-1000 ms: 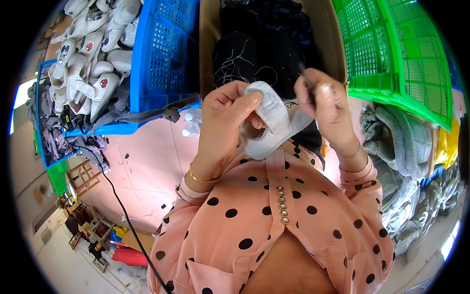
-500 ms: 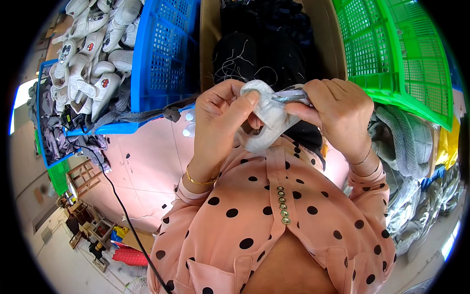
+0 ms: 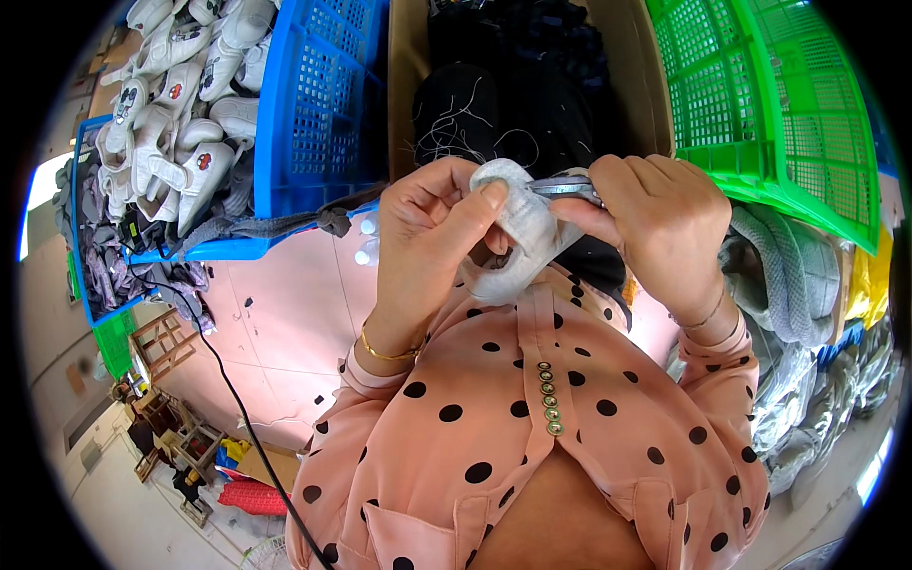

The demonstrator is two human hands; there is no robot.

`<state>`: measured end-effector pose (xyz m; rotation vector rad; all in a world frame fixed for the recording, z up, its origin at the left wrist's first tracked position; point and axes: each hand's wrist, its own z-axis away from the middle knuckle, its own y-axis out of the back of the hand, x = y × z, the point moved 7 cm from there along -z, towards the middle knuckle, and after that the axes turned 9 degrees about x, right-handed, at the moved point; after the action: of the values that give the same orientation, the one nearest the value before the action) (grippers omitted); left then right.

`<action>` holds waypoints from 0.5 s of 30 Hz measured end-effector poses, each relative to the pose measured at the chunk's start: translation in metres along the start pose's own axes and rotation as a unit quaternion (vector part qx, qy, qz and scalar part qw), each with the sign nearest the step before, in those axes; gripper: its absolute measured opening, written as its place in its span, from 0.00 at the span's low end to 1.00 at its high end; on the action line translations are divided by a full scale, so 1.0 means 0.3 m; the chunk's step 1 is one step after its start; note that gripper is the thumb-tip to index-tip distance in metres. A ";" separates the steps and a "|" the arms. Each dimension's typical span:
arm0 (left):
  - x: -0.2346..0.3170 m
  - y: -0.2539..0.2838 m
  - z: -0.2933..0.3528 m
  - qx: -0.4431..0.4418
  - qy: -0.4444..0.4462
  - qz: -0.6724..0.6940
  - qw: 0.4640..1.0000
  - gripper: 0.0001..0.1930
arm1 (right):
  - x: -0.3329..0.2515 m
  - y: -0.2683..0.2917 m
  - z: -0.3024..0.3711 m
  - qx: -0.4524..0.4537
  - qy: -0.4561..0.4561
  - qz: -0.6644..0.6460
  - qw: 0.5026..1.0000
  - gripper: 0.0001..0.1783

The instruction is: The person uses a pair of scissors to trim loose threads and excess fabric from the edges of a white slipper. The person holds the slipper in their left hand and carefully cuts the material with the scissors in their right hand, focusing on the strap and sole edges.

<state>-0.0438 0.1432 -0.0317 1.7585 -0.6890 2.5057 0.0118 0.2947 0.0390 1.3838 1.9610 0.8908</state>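
Pinched between the thumb and fingers of my left hand (image 3: 427,228) is a small white shoe upper (image 3: 528,223), held up in front of my chest with its opening turned partly toward me. My right hand (image 3: 665,218) is closed round metal thread snips (image 3: 562,188). Their blades point left and lie against the upper's edge, close to my left thumb. Whether the blades have a thread between them is too small to tell. Loose white threads (image 3: 456,123) lie on the black trouser leg (image 3: 454,90) beyond my hands.
A blue crate (image 3: 323,104) stands at the left, beside a heap of white shoe uppers (image 3: 180,123). Dark material fills a cardboard box (image 3: 408,76) ahead. At the right are a green crate (image 3: 712,104) and grey padded pieces (image 3: 779,271). A black cable (image 3: 237,394) runs down the left.
The upper has tilted slightly in my left hand. My right hand has shifted a little with the snips, which stay against the upper.
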 end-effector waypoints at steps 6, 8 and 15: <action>-0.012 -0.004 0.001 0.028 0.017 0.016 0.999 0.05 | 0.074 -0.061 0.026 -0.086 -0.180 -0.226 0.953 0.20; -0.016 0.005 0.000 0.027 0.020 0.013 0.999 0.05 | 0.109 -0.102 0.052 -0.060 -0.281 -0.368 0.884 0.19; -0.014 0.005 0.000 -0.008 -0.031 -0.038 0.999 0.04 | 0.106 -0.173 0.039 0.023 -0.190 -0.159 0.969 0.17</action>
<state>-0.0426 0.1428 -0.0361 1.8285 -0.6313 2.4002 -0.0183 0.3147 -0.0113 1.1199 1.8391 0.3999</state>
